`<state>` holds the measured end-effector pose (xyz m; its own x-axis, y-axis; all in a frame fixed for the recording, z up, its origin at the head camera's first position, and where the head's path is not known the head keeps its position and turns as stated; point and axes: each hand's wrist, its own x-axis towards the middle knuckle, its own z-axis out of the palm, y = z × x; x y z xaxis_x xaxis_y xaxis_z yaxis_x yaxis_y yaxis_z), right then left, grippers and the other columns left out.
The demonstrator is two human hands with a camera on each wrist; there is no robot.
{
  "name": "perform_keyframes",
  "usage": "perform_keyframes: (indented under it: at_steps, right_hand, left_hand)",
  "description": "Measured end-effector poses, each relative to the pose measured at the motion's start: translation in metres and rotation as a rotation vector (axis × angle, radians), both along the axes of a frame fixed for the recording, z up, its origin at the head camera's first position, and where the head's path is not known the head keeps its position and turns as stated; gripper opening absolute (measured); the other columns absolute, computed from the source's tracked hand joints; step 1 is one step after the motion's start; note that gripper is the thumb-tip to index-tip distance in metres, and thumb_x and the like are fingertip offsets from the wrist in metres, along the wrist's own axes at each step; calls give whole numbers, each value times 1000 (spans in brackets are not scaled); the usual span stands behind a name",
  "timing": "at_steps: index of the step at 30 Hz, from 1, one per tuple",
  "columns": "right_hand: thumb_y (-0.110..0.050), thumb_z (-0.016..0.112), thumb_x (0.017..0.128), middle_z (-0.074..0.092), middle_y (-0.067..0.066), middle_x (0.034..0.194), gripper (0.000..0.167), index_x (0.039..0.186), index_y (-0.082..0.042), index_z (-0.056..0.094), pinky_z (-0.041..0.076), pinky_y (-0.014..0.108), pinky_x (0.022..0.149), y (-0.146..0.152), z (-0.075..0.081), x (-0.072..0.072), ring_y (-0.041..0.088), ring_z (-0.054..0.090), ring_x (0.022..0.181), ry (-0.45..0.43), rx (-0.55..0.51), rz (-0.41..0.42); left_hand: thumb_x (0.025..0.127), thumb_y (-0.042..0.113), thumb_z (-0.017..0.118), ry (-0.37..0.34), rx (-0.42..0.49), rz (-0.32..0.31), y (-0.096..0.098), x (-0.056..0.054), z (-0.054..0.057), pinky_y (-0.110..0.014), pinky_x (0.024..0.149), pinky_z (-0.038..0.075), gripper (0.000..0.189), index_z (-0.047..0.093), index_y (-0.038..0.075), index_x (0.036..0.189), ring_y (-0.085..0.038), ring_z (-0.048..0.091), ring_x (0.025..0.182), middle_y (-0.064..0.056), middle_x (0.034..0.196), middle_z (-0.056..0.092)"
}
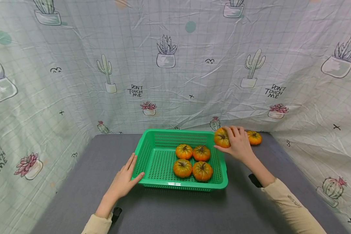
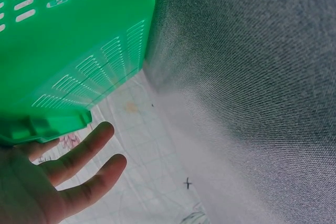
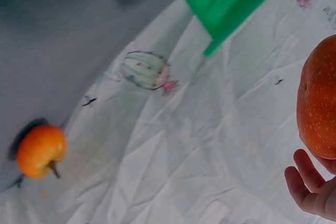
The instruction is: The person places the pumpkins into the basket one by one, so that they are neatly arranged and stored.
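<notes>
A green plastic basket (image 1: 161, 162) stands on the grey table, with several small orange pumpkins (image 1: 182, 168) grouped in its right half. My right hand (image 1: 238, 143) grips another pumpkin (image 1: 221, 137) above the basket's back right corner; in the right wrist view that held pumpkin (image 3: 320, 98) shows large at the right edge. At the basket's left rim rests my left hand (image 1: 123, 178), fingers straight and thumb over the edge. The left wrist view shows the fingers (image 2: 86, 148) extended beside the basket wall (image 2: 79, 51).
One more pumpkin (image 1: 253, 138) lies on the table (image 1: 111, 152) at the back right, beyond my right hand. A pale cloth (image 1: 187, 81) printed with cacti hangs behind the table and along both sides.
</notes>
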<state>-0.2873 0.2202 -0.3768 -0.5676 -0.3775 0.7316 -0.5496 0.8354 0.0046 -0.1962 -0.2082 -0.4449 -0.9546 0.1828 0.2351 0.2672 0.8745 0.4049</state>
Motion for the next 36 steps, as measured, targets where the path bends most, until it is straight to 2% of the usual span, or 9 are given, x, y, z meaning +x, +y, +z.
perform_keyframes:
  at_steps: [6, 11, 18, 28, 33, 36]
  right_hand:
    - [-57, 68, 65, 50, 19, 102, 74, 114, -5, 50, 37, 50, 75, -19, 13, 3, 36, 41, 90, -43, 22, 16]
    - [-50, 72, 62, 51, 16, 103, 71, 113, -6, 50, 38, 48, 73, -37, 20, 1, 33, 41, 90, -30, 58, 58]
    - [-53, 64, 69, 49, 11, 106, 67, 117, -9, 48, 36, 43, 71, -58, 29, 0, 29, 39, 91, -39, 127, 97]
    - [-52, 63, 71, 49, 10, 108, 63, 116, -11, 48, 37, 43, 72, -87, 36, -3, 28, 41, 91, -39, 166, 136]
    - [-54, 61, 73, 49, 9, 110, 66, 121, -12, 46, 38, 42, 73, -102, 38, -4, 27, 41, 93, -79, 165, 133]
    - [-55, 59, 75, 49, 9, 110, 68, 126, -13, 44, 37, 42, 75, -111, 39, -6, 27, 40, 95, -117, 157, 134]
  left_hand:
    - [88, 46, 48, -3, 4, 1, 0, 0, 0, -62, 88, 32, 75, 15, 10, 144, -46, 37, 121, -9, 151, 11]
    - [88, 47, 47, -5, 6, 3, 0, 1, 1, -61, 88, 33, 75, 15, 9, 144, -45, 38, 121, -9, 151, 10]
    - [88, 49, 46, -12, 4, -2, 0, 1, 2, -60, 87, 34, 76, 15, 8, 144, -44, 38, 121, -9, 151, 10]
    - [88, 49, 46, -10, 0, -1, 0, 1, 3, -59, 87, 34, 76, 15, 9, 144, -44, 38, 121, -9, 151, 11]
    - [88, 44, 49, -9, 2, 0, 1, 1, 3, -59, 87, 35, 74, 16, 8, 144, -44, 38, 121, -9, 151, 11]
    - [88, 46, 48, -10, -3, 1, 1, 1, 3, -60, 87, 34, 75, 15, 9, 144, -44, 38, 121, -9, 151, 11]
